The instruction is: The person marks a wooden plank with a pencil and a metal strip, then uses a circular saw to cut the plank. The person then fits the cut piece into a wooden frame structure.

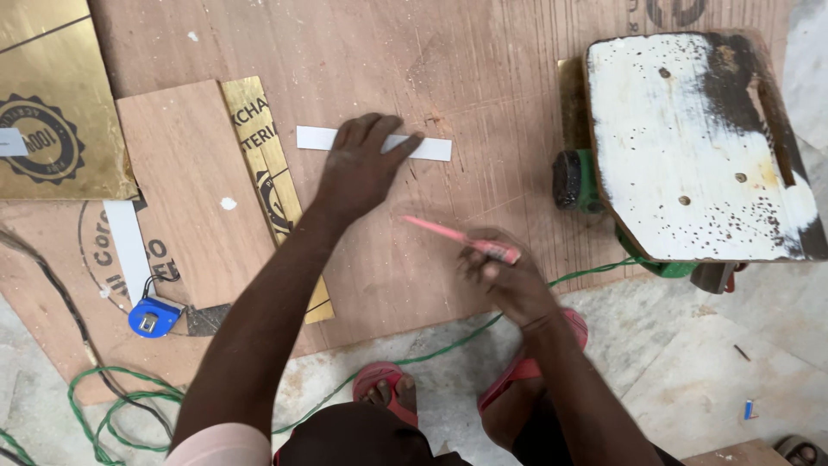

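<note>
My left hand (362,164) presses flat on a narrow white strip (431,148) that lies on a large plywood sheet (483,78). Its fingers cover the strip's middle, and both ends stick out. My right hand (504,280) hovers nearer to me, shut on a pink pencil (457,236) whose tip points left, a little below the strip and apart from it.
A paint-stained wooden stool (699,147) stands at the right over a green power tool (576,181). A gold laminate strip (263,164), a smaller plywood piece (185,181), a gold sheet (52,103), a blue tape measure (153,318) and a green cable (121,406) lie at left. My sandalled feet (388,393) rest on the floor.
</note>
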